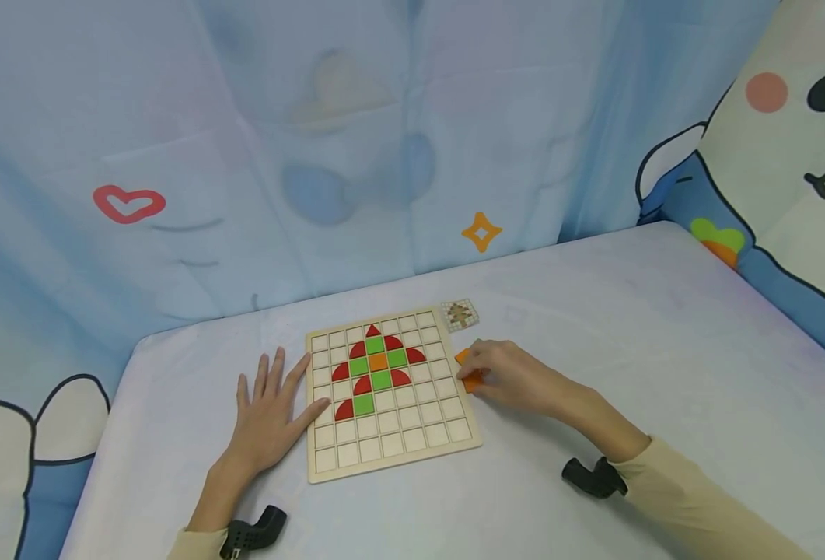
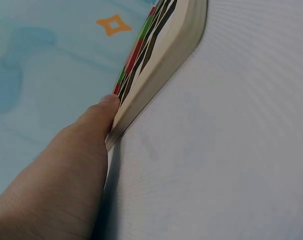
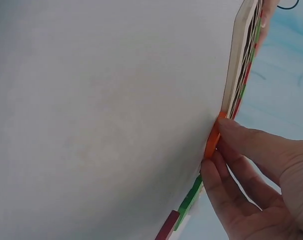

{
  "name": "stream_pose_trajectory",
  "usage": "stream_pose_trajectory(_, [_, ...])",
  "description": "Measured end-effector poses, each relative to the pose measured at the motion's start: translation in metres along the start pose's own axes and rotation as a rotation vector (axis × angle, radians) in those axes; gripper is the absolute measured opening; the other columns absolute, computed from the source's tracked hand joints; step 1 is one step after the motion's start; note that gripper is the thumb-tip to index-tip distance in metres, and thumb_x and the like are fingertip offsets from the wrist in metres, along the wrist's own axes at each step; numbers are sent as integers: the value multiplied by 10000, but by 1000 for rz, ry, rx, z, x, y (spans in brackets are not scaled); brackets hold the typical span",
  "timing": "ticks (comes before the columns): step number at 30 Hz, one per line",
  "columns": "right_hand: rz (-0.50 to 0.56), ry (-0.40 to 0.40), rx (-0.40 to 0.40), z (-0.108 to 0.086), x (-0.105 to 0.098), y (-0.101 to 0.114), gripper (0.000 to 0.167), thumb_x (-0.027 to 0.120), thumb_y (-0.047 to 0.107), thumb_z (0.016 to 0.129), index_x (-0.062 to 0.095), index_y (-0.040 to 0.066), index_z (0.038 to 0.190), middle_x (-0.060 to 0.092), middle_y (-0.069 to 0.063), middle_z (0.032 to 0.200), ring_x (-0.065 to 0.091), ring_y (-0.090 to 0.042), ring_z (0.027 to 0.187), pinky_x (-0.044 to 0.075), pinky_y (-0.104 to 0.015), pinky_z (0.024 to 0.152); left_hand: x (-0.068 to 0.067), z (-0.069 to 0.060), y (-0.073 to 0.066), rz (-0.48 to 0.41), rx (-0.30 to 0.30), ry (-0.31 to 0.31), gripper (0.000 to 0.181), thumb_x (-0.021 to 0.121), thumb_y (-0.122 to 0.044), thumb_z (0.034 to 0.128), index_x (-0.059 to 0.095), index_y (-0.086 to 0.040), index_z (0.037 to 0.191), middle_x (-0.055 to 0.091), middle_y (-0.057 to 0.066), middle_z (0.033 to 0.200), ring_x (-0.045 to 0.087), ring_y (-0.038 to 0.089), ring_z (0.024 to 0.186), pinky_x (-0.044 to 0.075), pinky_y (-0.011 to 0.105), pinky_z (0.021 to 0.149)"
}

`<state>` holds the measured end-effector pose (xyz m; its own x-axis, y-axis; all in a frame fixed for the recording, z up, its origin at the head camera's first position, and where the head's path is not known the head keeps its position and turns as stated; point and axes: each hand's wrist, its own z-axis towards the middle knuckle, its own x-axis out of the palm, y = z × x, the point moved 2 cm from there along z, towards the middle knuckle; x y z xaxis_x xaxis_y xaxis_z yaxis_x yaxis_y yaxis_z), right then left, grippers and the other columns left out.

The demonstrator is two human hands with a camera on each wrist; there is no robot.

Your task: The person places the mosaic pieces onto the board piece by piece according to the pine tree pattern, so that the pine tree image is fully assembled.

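A light wooden grid board [image 1: 412, 442] lies on the table, with red quarter-round pieces [image 1: 344, 409], green square tiles [image 1: 364, 404], one orange square tile [image 1: 378, 362] and a red triangle [image 1: 373, 330] in its cells. My left hand [image 1: 267, 424] lies spread at the board's left side, fingertips at its edge; in the left wrist view the thumb [image 2: 91, 122] touches the rim. Beside the right edge, my right hand [image 1: 513, 377] pinches an orange piece [image 3: 214, 137] between thumb and fingers. Part of that orange is hidden by the hand in the head view.
A small patterned card [image 1: 459, 314] lies off the board's top right corner. In the right wrist view, a green piece [image 3: 190, 196] and a dark red piece [image 3: 167, 225] sit near the fingers. A printed blue curtain [image 1: 384, 155] hangs behind the white-covered table [image 1: 636, 342].
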<state>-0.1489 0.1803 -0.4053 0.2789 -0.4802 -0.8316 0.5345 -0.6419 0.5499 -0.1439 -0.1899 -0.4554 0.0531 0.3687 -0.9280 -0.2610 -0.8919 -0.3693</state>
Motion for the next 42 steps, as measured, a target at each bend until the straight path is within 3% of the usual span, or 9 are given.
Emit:
stream_pose_trajectory(13, [131, 1, 169, 10, 0, -4, 245, 842, -107, 792, 756, -20, 1005, 721, -31, 927, 644, -151, 839, 575, -281, 770, 0, 0, 0, 19, -8, 14, 841, 599, -558, 984, 301, -158, 1662, 114, 258, 1722, 23, 500, 1581, -31, 754, 1189])
stream_pose_trajectory(22, [87, -14, 263, 9, 2, 4, 215, 862, -90, 787, 782, -12, 971, 707, -33, 909, 597, -136, 785, 540, -253, 709, 1, 0, 1, 18, -4, 11, 837, 592, -562, 989, 296, -166, 1664, 108, 252, 1725, 19, 497, 1582, -40, 752, 1189])
stream_pose_trajectory(30, [98, -27, 301, 11, 3, 2, 204, 867, -85, 784, 781, -4, 951, 687, -25, 892, 579, -143, 779, 526, -263, 700, 1, 0, 2, 18, -6, 13, 839, 593, -557, 990, 291, -161, 1665, 103, 256, 1724, 16, 501, 1581, -44, 752, 1188])
stream_pose_trajectory(37, [71, -66, 251, 9, 2, 5, 250, 888, -103, 743, 716, 42, 853, 646, -21, 830, 570, -152, 770, 524, -270, 697, 1, 0, 3, 20, -2, 10, 839, 593, -562, 991, 288, -170, 1667, 104, 249, 1727, 17, 496, 1583, -42, 752, 1188])
stream_pose_trajectory(42, [72, -91, 264, 9, 3, 11, 244, 873, -129, 745, 717, 41, 826, 693, -51, 889, 582, -161, 766, 523, -285, 688, 3, 0, 3, 17, -5, 15, 842, 589, -568, 991, 282, -175, 1670, 95, 245, 1729, 10, 494, 1584, -48, 750, 1189])
